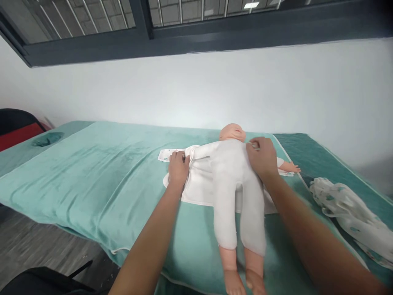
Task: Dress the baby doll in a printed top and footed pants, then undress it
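Note:
A baby doll (229, 164) with a white cloth body lies on its back, head away from me, bare feet toward me. Beneath it is spread a white baby shirt (196, 192), its printed sleeve ends sticking out at both sides. My left hand (179, 169) is closed on the shirt's left sleeve, by the end of the doll's arm; the doll's hand on that side is hidden. Beside the doll's shoulder and neck, my right hand (262, 157) is closed in a pinch; what its fingertips hold is not clear. The doll's other arm reaches out past it.
A green cover (101, 164) lies over the bed. A bundled white printed cloth (353, 213) rests at the right. Behind stand a white wall (138, 94) and a dark window frame (92, 49). A black and red chair (18, 127) is at far left.

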Demonstrator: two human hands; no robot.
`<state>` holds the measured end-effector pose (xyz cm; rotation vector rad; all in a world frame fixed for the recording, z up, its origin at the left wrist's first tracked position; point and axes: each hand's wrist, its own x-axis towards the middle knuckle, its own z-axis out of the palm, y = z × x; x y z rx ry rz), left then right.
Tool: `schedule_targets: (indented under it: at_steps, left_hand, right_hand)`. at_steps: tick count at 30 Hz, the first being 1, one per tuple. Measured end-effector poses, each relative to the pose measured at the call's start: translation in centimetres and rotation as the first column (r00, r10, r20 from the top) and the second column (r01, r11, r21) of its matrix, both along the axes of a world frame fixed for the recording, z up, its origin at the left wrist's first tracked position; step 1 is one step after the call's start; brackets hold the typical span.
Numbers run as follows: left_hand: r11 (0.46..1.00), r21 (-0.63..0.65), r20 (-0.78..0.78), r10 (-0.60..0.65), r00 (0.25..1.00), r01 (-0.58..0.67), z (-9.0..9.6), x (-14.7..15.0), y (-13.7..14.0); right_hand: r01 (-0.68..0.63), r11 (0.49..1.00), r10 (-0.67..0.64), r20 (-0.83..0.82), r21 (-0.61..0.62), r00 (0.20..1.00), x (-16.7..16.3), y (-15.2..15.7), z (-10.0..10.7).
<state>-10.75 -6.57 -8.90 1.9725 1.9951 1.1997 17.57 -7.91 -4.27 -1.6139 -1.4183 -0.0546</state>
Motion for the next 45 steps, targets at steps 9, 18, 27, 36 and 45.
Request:
schedule_targets:
  at_steps: [9, 18, 27, 36, 45]
  left_hand:
    - [0.996, 0.060, 0.062, -0.076, 0.995, 0.073, 0.5, 0.3, -0.6]
    - [0.977, -0.030, 0.351, -0.188, 0.917, 0.212, 3.4, 4.7, -0.7]
    - [0.971, -0.015, 0.422, -0.212, 0.882, 0.240, 7.7, 7.0, 1.4]
    - [0.954, -0.023, 0.428, -0.261, 0.866, 0.299, 8.7, 8.0, 1.9]
    - [0.930, -0.115, 0.375, -0.284, 0.882, 0.349, 10.4, 8.8, 0.1]
  right_hand:
    - [-0.025, 0.964, -0.033, -0.215, -0.263, 0.976, 2.4, -3.5, -2.9]
    - [-0.406, 0.898, 0.295, -0.450, -0.170, 0.843, 2.1, -3.5, -2.5]
    - [-0.736, 0.675, 0.562, -0.612, -0.049, 0.556, 0.6, -3.3, -3.3]
    - [-0.794, 0.582, 0.607, -0.557, -0.175, 0.567, 0.4, -2.7, -4.6]
    - [-0.790, 0.592, 0.603, -0.564, -0.158, 0.564, 0.3, -2.3, -4.9]
